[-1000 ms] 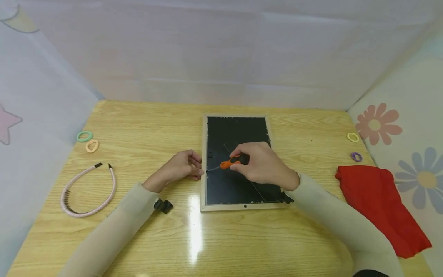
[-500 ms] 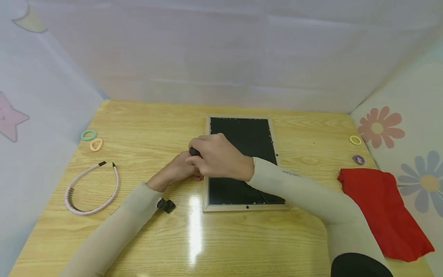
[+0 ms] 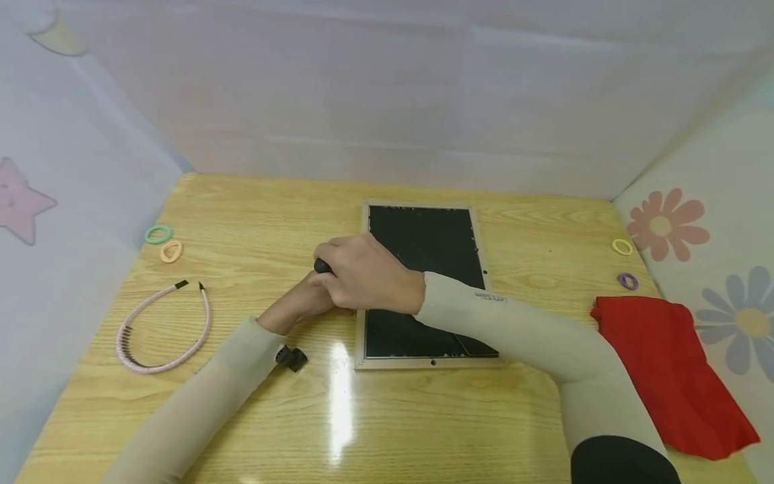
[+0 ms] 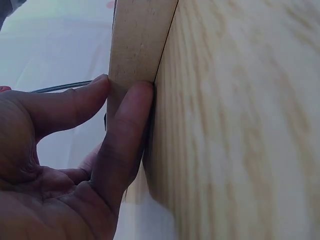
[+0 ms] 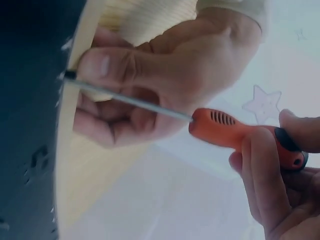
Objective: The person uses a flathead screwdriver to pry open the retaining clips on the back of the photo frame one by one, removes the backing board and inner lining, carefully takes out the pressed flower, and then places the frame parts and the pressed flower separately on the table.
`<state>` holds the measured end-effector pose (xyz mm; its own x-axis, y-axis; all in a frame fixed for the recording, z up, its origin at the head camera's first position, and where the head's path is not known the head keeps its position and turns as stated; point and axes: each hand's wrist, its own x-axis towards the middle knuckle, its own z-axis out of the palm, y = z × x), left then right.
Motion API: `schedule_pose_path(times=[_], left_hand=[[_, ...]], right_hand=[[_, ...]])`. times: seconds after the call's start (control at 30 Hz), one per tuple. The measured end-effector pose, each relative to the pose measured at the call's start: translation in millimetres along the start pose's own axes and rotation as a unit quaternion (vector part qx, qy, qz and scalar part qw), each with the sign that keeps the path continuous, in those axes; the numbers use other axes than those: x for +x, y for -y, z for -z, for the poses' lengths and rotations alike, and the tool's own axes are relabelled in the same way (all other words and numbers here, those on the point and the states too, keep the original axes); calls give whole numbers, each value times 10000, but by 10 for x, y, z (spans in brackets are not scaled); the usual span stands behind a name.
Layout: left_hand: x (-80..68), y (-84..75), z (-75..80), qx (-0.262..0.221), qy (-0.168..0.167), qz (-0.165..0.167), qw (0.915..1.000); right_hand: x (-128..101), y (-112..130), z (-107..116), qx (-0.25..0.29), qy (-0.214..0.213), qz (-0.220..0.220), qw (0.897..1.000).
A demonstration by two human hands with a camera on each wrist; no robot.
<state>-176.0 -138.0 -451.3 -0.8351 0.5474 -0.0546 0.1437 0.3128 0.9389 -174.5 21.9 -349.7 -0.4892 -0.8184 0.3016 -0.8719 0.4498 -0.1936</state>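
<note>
A picture frame (image 3: 423, 232) lies face down on the wooden table (image 3: 423, 417), its black backing up. My right hand (image 3: 363, 272) reaches across its left rim and grips an orange screwdriver (image 5: 235, 131) by the black-tipped handle (image 3: 322, 266). In the right wrist view the thin shaft runs to the frame's rim (image 5: 75, 150), the tip right beside my left thumb. My left hand (image 3: 296, 302) sits partly under the right one, thumb and finger pinching the frame's left edge (image 4: 135, 45). Its other fingers are curled.
A pink headband (image 3: 163, 329) and green (image 3: 158, 234) and orange (image 3: 171, 251) hair rings lie at the left. Yellow (image 3: 621, 247) and purple (image 3: 627, 280) rings and a red cloth (image 3: 671, 370) lie at the right. A small black piece (image 3: 290, 356) sits by my left sleeve. White walls enclose the table.
My right hand has carried the screwdriver leftward from over the backing to the frame's left edge, above the left hand. The left hand has stayed at that edge.
</note>
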Motion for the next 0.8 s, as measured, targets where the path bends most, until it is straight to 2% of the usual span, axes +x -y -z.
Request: schedule_pose_path(times=[0.07,0.13,0.2,0.3,0.37,0.43,0.53,0.7,0.77,0.8], left_hand=[[12,12,-23,-401,86,498,9979],[18,23,-41,-795,44,1214,9894],[21,28,-49,-891,-8,1716,9811],[24,18,-54,-758,-120,2050,9758],[26,8,-52,-786,-124,2116,9741],[27,-1,-53,-830,-109,2119,9737],[29,-10,-50,-849,-54,2102,9739],[41,-26,18,-784,50,1991,9768],[71,-40,65,-634,-43,1940,9789],[97,-46,91,-512,-134,1915,9801]], right_hand=[[-40,-59,32,158,78,-108,9998],[-90,-137,63,348,121,-187,9991],[-147,-229,92,587,115,-295,9978],[-251,-393,133,1008,78,-689,9925],[-334,-509,160,1410,38,-1109,9838],[-433,-628,179,1848,-7,-1611,9695],[-591,-786,195,2512,-133,-2197,9426],[-854,-1041,187,3672,-433,-2616,8915],[-958,-1135,198,4018,-555,-2780,8707],[-1005,-1174,209,4096,-629,-2873,8636]])
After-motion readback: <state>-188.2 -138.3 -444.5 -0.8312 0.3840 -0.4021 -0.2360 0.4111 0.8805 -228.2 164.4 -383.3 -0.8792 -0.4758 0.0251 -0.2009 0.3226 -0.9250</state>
